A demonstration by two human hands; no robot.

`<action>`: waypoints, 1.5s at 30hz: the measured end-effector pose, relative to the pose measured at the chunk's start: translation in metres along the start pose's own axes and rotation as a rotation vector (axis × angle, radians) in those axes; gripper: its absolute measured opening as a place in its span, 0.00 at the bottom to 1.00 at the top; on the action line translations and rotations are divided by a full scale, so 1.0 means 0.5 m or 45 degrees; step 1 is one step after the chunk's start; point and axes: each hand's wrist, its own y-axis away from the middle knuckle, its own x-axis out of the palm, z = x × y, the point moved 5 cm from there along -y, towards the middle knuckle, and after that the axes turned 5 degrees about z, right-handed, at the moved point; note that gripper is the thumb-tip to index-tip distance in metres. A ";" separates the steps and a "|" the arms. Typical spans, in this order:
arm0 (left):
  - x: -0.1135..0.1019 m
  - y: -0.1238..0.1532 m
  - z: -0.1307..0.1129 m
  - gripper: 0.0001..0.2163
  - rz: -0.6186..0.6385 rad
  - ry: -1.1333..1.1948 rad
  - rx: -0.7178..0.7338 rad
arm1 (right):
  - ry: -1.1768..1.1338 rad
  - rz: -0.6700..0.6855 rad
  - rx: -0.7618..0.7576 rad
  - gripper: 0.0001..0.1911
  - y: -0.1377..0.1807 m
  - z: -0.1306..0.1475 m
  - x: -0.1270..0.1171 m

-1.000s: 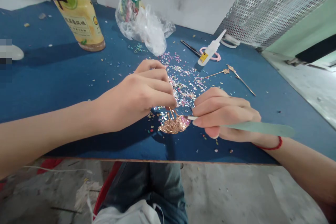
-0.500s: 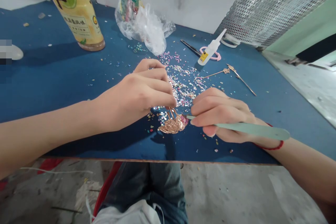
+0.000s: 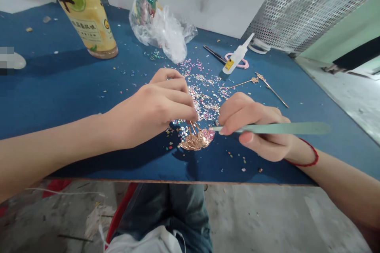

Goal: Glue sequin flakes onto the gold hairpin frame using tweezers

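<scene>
The left hand (image 3: 166, 102) pinched a gold ornament (image 3: 192, 142) by its stem (image 3: 192, 127); the right hand (image 3: 261, 136) gripped green tweezers (image 3: 285, 128), tip seemingly touching pink flakes (image 3: 210, 135) a twisting stem could have dislodged.

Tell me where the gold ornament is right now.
The gold ornament is just below the head view's centre, held in the left hand, with the green tool at its right side.

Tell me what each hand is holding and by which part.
The left hand pinches the gold ornament by its thin stem; the right hand grips the pale green tool near its narrow tip.
</scene>
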 end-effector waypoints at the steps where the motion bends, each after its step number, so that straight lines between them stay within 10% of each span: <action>1: 0.000 0.000 0.000 0.20 0.000 -0.005 -0.001 | -0.021 0.000 0.020 0.09 0.001 -0.001 0.000; 34: -0.013 0.006 -0.010 0.13 -0.192 -0.082 0.043 | -0.171 -0.096 0.093 0.09 0.006 -0.014 -0.006; 45: -0.010 0.005 -0.005 0.13 -0.184 -0.137 0.048 | -0.523 -0.596 0.173 0.08 0.020 -0.054 -0.036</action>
